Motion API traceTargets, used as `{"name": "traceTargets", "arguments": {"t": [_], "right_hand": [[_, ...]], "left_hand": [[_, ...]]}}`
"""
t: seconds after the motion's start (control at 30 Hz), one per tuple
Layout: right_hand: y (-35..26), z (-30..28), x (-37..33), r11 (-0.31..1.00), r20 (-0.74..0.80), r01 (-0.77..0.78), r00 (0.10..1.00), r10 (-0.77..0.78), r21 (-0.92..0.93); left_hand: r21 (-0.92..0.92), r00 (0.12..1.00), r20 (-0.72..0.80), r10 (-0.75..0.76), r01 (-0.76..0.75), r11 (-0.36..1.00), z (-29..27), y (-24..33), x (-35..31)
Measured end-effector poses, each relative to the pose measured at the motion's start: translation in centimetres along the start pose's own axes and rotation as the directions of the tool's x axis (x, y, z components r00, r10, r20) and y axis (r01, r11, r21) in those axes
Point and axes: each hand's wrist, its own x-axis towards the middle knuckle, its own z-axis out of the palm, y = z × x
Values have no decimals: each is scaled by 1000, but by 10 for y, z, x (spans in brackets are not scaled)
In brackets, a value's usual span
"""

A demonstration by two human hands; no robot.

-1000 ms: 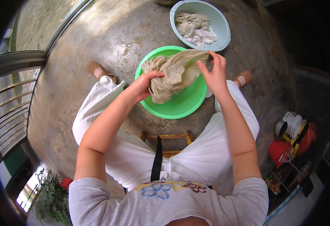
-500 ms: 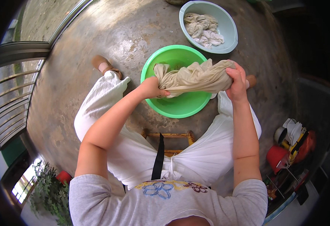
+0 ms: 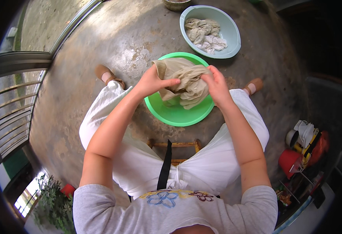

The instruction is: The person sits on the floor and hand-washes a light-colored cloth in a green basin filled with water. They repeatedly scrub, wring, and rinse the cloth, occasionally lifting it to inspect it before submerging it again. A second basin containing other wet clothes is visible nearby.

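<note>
A crumpled beige cloth garment (image 3: 188, 84) hangs bunched between my two hands, above a bright green basin (image 3: 179, 120) on the floor. My left hand (image 3: 152, 82) grips its left side, the thumb laid across the fabric. On the other side my right hand (image 3: 217, 84) closes its fingers and thumb on the bunched cloth. Much of the basin's inside is hidden behind the garment. Farther off stands a pale blue basin (image 3: 233, 37), and in it lies a heap of wet-looking beige and white cloth (image 3: 206, 35).
A yellowish low stool (image 3: 184, 144) shows between my legs. Another round basin (image 3: 177, 4) is at the top edge. To the right are a red bucket (image 3: 289, 162) and stacked household items. A leafy plant (image 3: 52, 202) stands lower left, near a barred railing (image 3: 13, 103).
My hands have come closer together, the right one moving left. The garment, stretched lengthwise and twisted before, is now loosened and bunched. The view has shifted slightly.
</note>
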Motion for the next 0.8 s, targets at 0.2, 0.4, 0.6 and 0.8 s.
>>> {"name": "traceTargets", "arguments": {"t": [0.2, 0.4, 0.6, 0.8], "right_hand": [[-50, 4, -27, 845, 80, -22, 996, -25, 535], [-50, -7, -35, 955, 300, -150, 952, 68, 257], [-7, -16, -25, 557, 172, 53, 972, 163, -829], [-31, 4, -21, 754, 98, 147, 989, -109, -641]], "left_hand": [[258, 983, -91, -158, 176, 950, 22, -42, -5], [-583, 931, 29, -363, 311, 751, 31, -17, -6], [-778, 930, -36, -365, 203, 594, 4, 11, 0], [-399, 980, 94, -173, 196, 896, 19, 45, -10]]}}
